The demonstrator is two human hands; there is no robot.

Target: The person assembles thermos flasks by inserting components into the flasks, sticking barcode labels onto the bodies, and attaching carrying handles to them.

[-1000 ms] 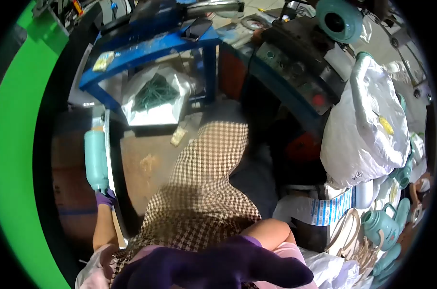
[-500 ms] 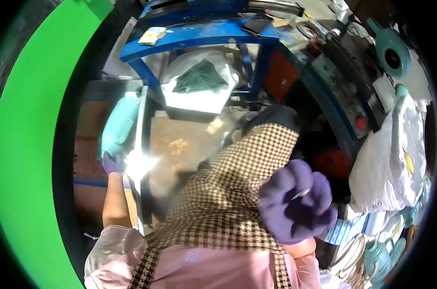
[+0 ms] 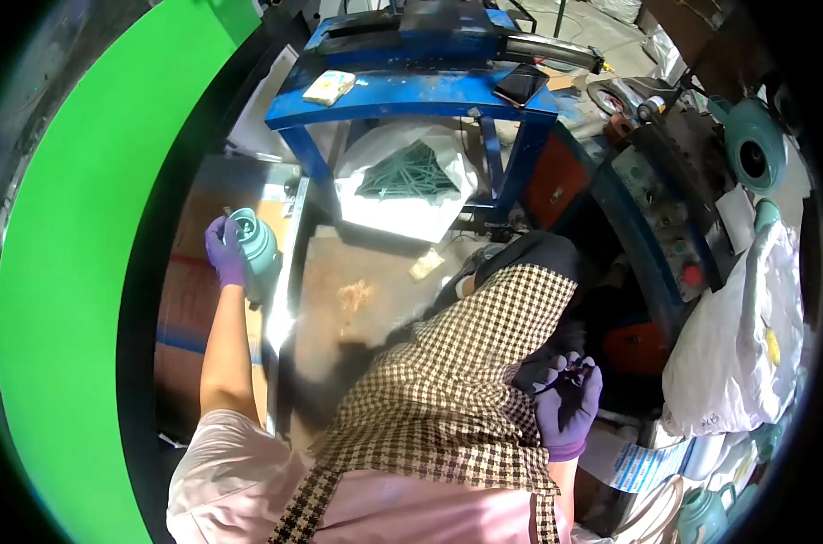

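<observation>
My left hand [image 3: 225,254], in a purple glove, grips the rim of a teal plastic jug body [image 3: 260,240] with its round open mouth facing up towards me. The jug stands over brown cardboard [image 3: 183,304] on the left, beside a bright metal edge. My right hand [image 3: 567,410], also gloved in purple, is palm up near my right hip. Its fingers are curled in, and something small and dark seems to lie at the fingertips, too small to name. A checked apron [image 3: 438,381] covers my lap.
Ahead stands a blue metal bench [image 3: 402,95] with a phone [image 3: 521,85] on it. Under it is a white bag [image 3: 407,213] of thin green strips. To the right are a machine panel [image 3: 652,204], a large white sack [image 3: 724,354] and teal jugs [image 3: 706,515].
The jug has gone from lying tilted to standing with its mouth up, my left hand now at its rim. My right hand has dropped lower, away from the camera.
</observation>
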